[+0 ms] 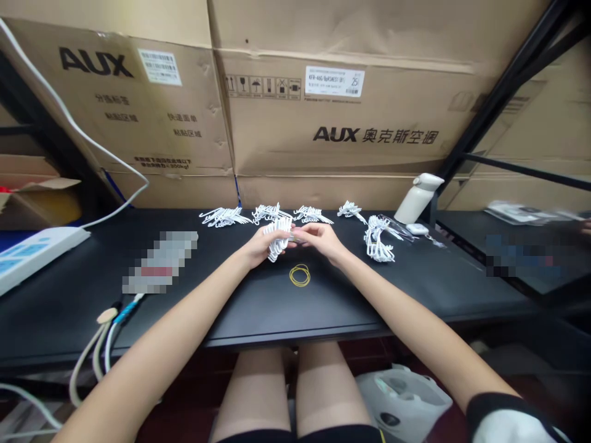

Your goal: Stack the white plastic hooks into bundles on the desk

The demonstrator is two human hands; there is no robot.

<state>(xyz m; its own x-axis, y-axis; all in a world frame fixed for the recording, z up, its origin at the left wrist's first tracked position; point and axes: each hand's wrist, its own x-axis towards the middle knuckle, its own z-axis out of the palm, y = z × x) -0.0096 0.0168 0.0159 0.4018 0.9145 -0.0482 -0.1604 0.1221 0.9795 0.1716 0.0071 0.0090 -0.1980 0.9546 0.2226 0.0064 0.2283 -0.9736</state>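
My left hand (261, 245) is wrapped round a bundle of white hooks (278, 240) above the middle of the black table. My right hand (321, 239) meets it from the right, its fingers pinched together by the bundle's end. Whatever lies between those fingertips is too small and hidden to name. Just below the hands lie several thin yellow rubber bands (300, 275). Behind them, piles of white hooks (225, 216) are spread in a row, with a smaller pile (351, 210) to their right. Another heap of hooks (379, 240) sits to the right of my right hand.
A white bottle (418, 198) stands at the back right beside a small white case (417, 229). Large cartons (277, 135) wall off the table's back. On the left are a white power strip (41, 252), a blurred-out device (161, 261) and cables (99, 338).
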